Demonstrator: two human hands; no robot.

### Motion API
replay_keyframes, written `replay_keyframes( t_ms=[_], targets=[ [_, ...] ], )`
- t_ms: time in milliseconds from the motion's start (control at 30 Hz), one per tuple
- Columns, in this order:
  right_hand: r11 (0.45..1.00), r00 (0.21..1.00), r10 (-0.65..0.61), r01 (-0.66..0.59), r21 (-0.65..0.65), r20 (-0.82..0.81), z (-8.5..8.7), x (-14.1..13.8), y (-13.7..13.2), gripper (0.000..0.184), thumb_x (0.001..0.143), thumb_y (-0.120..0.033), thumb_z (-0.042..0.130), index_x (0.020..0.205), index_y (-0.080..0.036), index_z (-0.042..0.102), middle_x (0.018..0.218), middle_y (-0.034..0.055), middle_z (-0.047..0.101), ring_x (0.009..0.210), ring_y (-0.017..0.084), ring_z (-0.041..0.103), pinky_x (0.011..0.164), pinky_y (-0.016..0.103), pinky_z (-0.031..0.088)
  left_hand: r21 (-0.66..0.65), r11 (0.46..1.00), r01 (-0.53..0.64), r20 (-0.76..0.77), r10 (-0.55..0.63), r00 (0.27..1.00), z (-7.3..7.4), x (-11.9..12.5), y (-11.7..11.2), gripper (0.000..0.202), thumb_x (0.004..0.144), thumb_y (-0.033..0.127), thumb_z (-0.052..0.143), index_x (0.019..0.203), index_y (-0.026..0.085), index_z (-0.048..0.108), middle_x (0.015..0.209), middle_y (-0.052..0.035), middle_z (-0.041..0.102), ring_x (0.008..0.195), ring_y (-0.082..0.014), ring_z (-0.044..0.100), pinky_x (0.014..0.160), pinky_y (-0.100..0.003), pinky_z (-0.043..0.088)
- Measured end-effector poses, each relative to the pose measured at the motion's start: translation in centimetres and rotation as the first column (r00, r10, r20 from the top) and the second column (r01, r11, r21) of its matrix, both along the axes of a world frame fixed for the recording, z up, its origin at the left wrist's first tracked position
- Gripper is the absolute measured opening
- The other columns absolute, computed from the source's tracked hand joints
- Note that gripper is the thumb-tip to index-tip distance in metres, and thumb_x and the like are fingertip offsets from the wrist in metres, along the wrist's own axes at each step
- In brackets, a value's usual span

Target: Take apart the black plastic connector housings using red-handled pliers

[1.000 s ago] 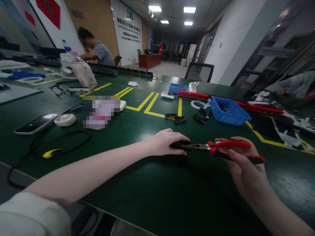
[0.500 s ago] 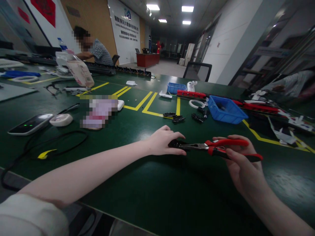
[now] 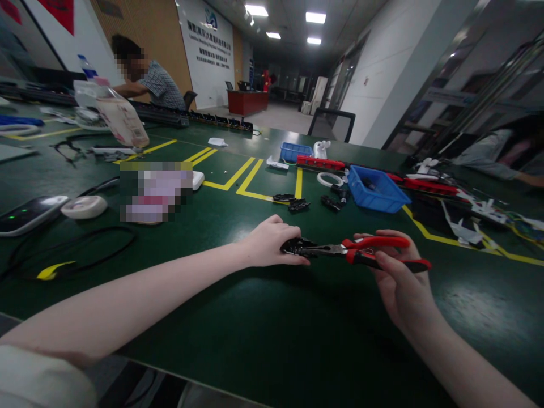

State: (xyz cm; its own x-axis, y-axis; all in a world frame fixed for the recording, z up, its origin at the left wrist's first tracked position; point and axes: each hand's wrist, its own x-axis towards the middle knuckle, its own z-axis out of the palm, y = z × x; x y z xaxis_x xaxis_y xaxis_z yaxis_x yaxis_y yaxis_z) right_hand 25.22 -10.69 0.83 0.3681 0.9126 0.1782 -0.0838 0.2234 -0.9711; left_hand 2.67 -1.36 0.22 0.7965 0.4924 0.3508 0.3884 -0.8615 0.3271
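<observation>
My right hand (image 3: pixel 395 277) is closed round the red and black handles of a pair of pliers (image 3: pixel 365 252), held level just above the green table (image 3: pixel 272 340). The pliers' jaws point left and bite on a small black part (image 3: pixel 295 246). My left hand (image 3: pixel 272 242) rests on the table with its fingers curled over that black part, holding it at the jaw tips.
Beyond my hands lie several small black parts (image 3: pixel 293 203), a blue bin (image 3: pixel 376 191), a smaller blue bin (image 3: pixel 294 152) and red strips (image 3: pixel 321 163). A phone (image 3: pixel 25 214), a white puck (image 3: pixel 84 207) and a black cable (image 3: pixel 72 249) lie left. A person (image 3: pixel 142 79) sits at the far left; another person's sleeve (image 3: pixel 497 153) shows right.
Both hands, the pliers and the black part keep the same grip. The view has shifted, so everything on the table sits a little further left.
</observation>
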Motion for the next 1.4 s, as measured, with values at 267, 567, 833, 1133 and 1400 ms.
replay_keyframes(
  t_ms=[267,567,833,1133,1400],
  targets=[
    [1.0,0.999,0.016,-0.016,0.001,-0.028,0.01,-0.09,0.02,0.038,0.059,-0.03,0.079,0.092,-0.027,0.06,0.089,0.0012,0.072,0.092,0.024,0.067,0.081,0.043,0.055,0.03,0.999,0.045,-0.036,-0.044,0.998,-0.34,0.03,0.2,0.044,0.082,0.058,0.057,0.079,0.015,0.056,0.069,0.0019,0.06,0.059,-0.0123,0.049,0.081,-0.033,0.035],
    [0.999,0.998,0.035,-0.037,-0.04,-0.045,0.25,-0.22,-0.21,0.047,0.056,-0.033,0.082,0.097,-0.027,0.06,0.094,0.0022,0.072,0.093,0.025,0.066,0.08,0.043,0.054,-0.006,0.998,0.066,-0.137,-0.066,0.988,-0.58,-0.05,0.34,0.046,0.085,0.062,0.049,0.079,0.017,0.055,0.064,0.002,0.056,0.056,-0.0134,0.051,0.055,-0.023,0.032],
    [1.0,0.999,-0.005,0.004,-0.031,-0.035,0.17,0.15,-0.05,0.04,0.06,-0.032,0.077,0.095,-0.027,0.059,0.092,0.0026,0.071,0.098,0.027,0.065,0.089,0.05,0.048,-0.049,0.995,0.088,-0.181,-0.095,0.979,-0.62,0.09,0.47,0.048,0.088,0.062,0.043,0.077,0.016,0.055,0.063,0.0013,0.055,0.054,-0.0131,0.05,0.051,-0.022,0.03],
    [0.997,0.999,-0.019,0.016,-0.075,-0.031,-0.09,-0.26,-0.02,0.042,0.06,-0.034,0.078,0.096,-0.027,0.058,0.091,0.002,0.071,0.096,0.027,0.066,0.09,0.052,0.048,-0.068,0.994,0.087,-0.194,-0.099,0.976,-0.54,0.03,0.56,0.048,0.088,0.062,0.044,0.078,0.017,0.056,0.064,0.0011,0.056,0.055,-0.0134,0.05,0.051,-0.022,0.03],
    [0.998,0.997,-0.02,0.016,-0.062,-0.068,0.01,-0.36,-0.09,0.042,0.058,-0.033,0.08,0.094,-0.027,0.059,0.09,0.0013,0.072,0.093,0.025,0.067,0.087,0.047,0.051,-0.081,0.993,0.086,-0.197,-0.1,0.975,-0.67,-0.11,0.66,0.048,0.089,0.062,0.041,0.08,0.017,0.057,0.065,0.0007,0.057,0.057,-0.0145,0.052,0.053,-0.023,0.031]
  ],
)
